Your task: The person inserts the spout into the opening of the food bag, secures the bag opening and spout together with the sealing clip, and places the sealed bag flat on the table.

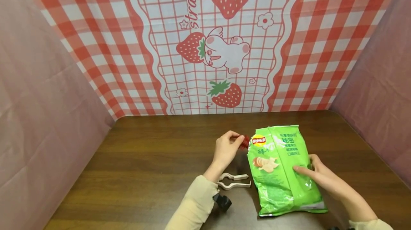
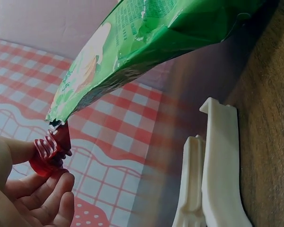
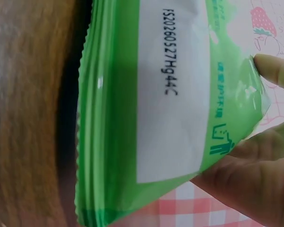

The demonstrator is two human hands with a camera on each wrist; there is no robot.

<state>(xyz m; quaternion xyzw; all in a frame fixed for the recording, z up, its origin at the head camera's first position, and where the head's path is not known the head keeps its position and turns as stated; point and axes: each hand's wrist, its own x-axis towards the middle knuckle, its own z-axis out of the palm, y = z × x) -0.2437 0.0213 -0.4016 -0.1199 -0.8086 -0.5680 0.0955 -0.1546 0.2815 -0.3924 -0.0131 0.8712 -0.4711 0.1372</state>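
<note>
A green bag of potato chips (image 1: 282,180) stands tilted over the wooden table, its printed back toward the head camera. My right hand (image 1: 327,178) grips its right edge, thumb on the near face and fingers behind. In the right wrist view, the crimped bottom end of the bag fills much of the picture. My left hand (image 1: 226,148) pinches a small red ribbed plastic piece (image 2: 49,151) between thumb and fingers. That red piece meets the bag's torn upper left corner; whether it reaches inside is hidden. White plastic tongs or clip (image 2: 220,161) lie spread beside the left wrist.
The brown wooden table (image 1: 144,165) extends left of the hands. Behind it hangs a red-and-white checked cloth (image 1: 308,62) with strawberries. Pinkish cloth walls (image 1: 41,98) close off both sides. A black strap piece (image 1: 222,202) sits at the left cuff.
</note>
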